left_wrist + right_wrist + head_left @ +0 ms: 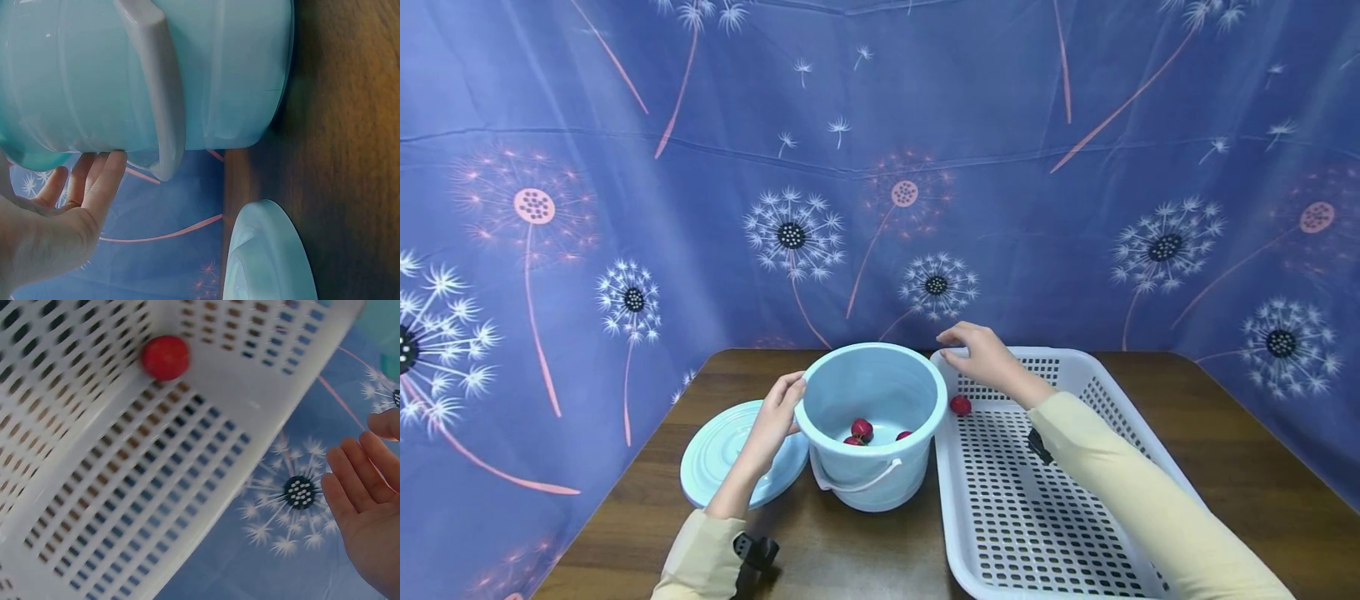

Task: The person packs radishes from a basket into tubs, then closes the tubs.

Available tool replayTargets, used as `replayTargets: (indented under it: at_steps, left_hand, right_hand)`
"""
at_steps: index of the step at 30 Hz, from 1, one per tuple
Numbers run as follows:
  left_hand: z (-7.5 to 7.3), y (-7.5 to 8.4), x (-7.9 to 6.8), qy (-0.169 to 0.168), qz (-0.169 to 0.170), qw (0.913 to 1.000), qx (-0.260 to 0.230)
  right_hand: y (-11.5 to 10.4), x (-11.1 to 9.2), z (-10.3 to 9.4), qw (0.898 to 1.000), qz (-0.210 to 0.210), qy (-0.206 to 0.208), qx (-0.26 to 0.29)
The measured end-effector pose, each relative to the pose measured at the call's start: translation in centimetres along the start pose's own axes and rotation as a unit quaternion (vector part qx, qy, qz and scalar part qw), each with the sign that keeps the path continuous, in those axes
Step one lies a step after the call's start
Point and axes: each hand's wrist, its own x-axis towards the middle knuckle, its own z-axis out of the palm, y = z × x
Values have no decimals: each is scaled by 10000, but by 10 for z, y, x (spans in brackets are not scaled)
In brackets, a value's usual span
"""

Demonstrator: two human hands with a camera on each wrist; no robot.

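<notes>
A light blue bucket (880, 387) stands on the wooden table and holds a few red round fruits (861, 430). My left hand (777, 414) lies against the bucket's left outer wall just under the rim, its fingers (94, 181) straight beside the white handle (156, 94). To the right of the bucket lies a white perforated tray (1037, 517) with one red fruit (960, 405) (164, 357) in its far left corner. Above that corner's rim hovers my right hand (981, 354) (369, 500), fingers relaxed and holding nothing.
The bucket's blue lid (722, 454) (269, 256) lies flat on the table (865, 550) to the left of the bucket. A blue dandelion-print cloth (880, 167) hangs close behind and on both sides. Black wrist straps (756, 552) show on both sleeves.
</notes>
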Motion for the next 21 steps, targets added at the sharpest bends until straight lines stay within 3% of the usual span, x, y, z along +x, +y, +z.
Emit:
replayTargets:
  at_steps: [9, 21]
  left_hand:
    - [-1, 0, 2, -40, -3, 10000, -63]
    - [-1, -1, 2, -3, 96, 9999, -119]
  right_hand:
    - [22, -9, 6, 9995, 92, 0, -302]
    - [39, -10, 21, 9982, 194, -324, -464]
